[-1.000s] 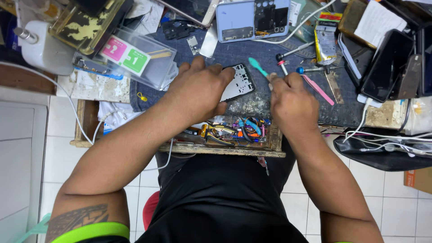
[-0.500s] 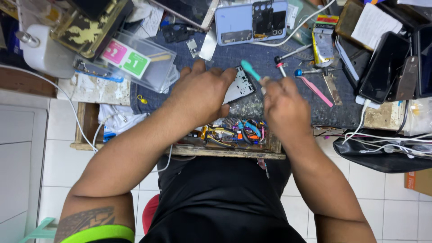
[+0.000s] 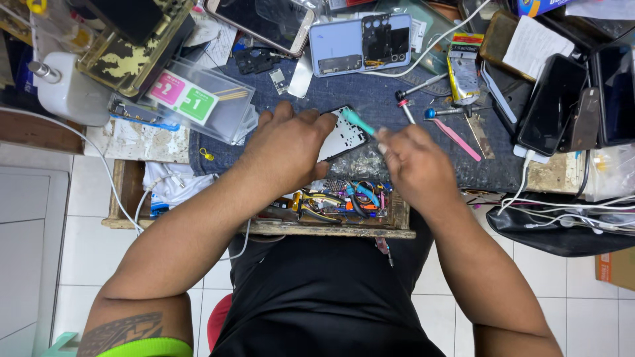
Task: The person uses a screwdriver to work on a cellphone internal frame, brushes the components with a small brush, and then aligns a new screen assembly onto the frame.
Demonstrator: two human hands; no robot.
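The left hand lies palm down on the dark blue denim mat, its fingers pressed over the near edge of a black-and-white phone frame plate, pinning it flat near the mat's middle. The hand hides the plate's left part. The right hand is clenched around a teal-handled pointed tool, whose tip rests on the plate's upper right edge.

Just beyond the right hand lie 2 slim screwdrivers, 1 with a red collar and 1 with a blue collar, and a pink flat pry stick lies to their right. At the mat's far edge sits a pale blue opened phone back with a black camera block. To the left, a clear plastic box with pink and green stickers stands beside the left hand. On the right, several dark phones lean in a stack, well apart from the plate. Under both wrists, a wooden tray of coloured pliers and wires crowds the bench's near edge. A white cable trails off the left side.
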